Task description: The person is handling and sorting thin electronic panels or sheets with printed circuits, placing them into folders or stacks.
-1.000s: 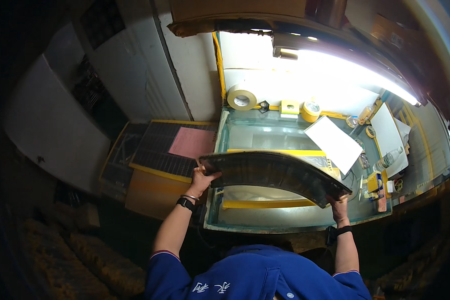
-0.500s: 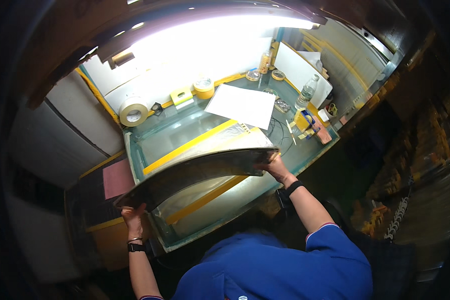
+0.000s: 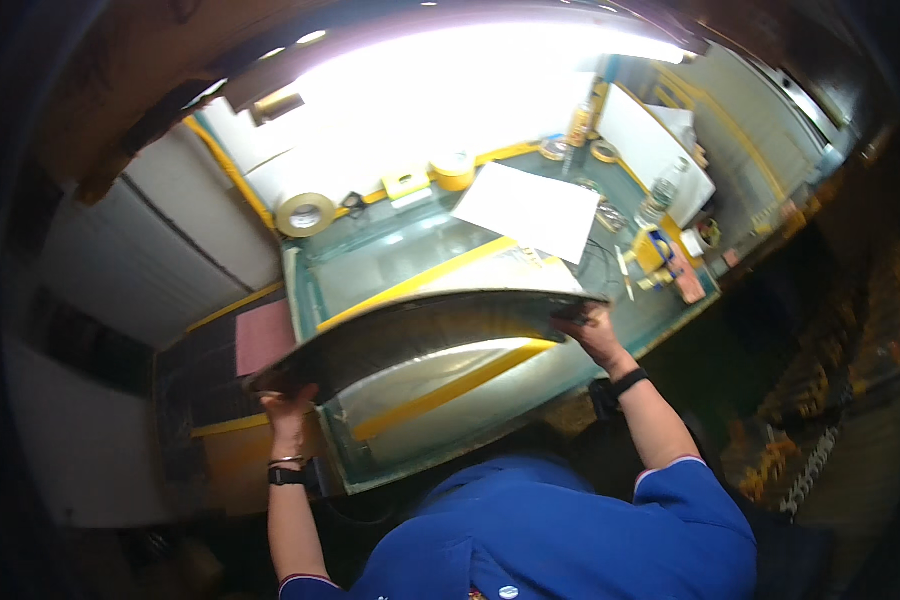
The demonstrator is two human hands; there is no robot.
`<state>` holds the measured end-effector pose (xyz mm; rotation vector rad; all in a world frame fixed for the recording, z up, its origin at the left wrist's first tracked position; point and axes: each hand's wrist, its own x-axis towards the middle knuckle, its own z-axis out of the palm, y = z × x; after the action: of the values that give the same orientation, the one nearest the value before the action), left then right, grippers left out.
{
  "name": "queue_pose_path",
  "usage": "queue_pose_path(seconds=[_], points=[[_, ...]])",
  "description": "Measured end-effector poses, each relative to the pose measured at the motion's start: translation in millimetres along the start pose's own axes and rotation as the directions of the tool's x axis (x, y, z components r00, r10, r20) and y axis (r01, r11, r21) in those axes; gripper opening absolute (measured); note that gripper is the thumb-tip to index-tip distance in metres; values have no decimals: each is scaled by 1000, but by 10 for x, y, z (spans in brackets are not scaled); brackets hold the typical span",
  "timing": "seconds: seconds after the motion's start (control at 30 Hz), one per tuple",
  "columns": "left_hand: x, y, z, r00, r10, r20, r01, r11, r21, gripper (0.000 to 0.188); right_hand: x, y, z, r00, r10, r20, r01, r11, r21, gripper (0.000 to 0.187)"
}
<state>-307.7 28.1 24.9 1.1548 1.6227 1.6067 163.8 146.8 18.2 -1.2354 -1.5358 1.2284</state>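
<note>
A long dark panel [image 3: 425,325], bowed like an arch with a thin pale upper edge, is held up across the near part of the glass-like worktable [image 3: 440,430]. At its left end, my left hand [image 3: 288,415] is closed on the lower edge. My right hand [image 3: 598,335] grips the other end, which sits higher and farther off. Some fingers of both hands are hidden against the dark surface. Behind the panel, yellow tape strips [image 3: 425,283] run across the tabletop, and another yellow strip [image 3: 460,388] shows beneath its arch.
A white sheet [image 3: 528,210] lies beyond the panel. Tape rolls [image 3: 306,214] and a yellow tub [image 3: 453,172] line the back. At right stand a clear bottle [image 3: 660,190] and a yellow-and-blue tape dispenser [image 3: 658,250]. A pink sheet [image 3: 262,338] lies at left; a lamp glares above.
The whole view has shifted, so the table and its items appear farther right. Both hands keep their hold on the panel, whose dark face has turned slightly and looks a little flatter.
</note>
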Motion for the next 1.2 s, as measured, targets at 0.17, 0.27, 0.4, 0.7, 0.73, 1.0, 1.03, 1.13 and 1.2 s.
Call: queue_pose_path(seconds=[0.17,0.27,0.4,0.7,0.73,1.0,1.03,1.13,1.2], points=[[-84,-356,-33,952,-296,83,234,873,428,28,2,186,-18,997,-81,-10,82,984,156,38],[-128,-570,-87,986,-161,40,143,947,287,25,34,198,-55,993,3,117,-11,998,66,35],[71,-186,25,989,-65,130,34,973,227,26,73,-28,-38,978,-67,198,60,997,45,26],[877,1028,-29,855,-429,292,339,888,310,33,-333,-309,-644,881,416,225,-465,679,568,29],[873,1024,-126,867,-442,231,374,882,285,34,-453,-298,-682,880,422,216,-464,675,574,29],[-292,-188,1322,529,-131,838,-571,676,466,63,-1689,-175,-804,897,378,-228,-113,696,709,39],[-456,-249,1635,485,-109,868,-686,568,454,69,-1858,-190,-830,878,421,-228,-138,678,722,38],[-787,-312,2206,574,-222,788,-611,525,593,75,-2234,-396,-710,845,445,-296,-68,640,765,36],[-776,-322,2207,621,-268,736,-594,452,666,72,-2446,-454,-595,787,396,-474,50,724,688,30]])
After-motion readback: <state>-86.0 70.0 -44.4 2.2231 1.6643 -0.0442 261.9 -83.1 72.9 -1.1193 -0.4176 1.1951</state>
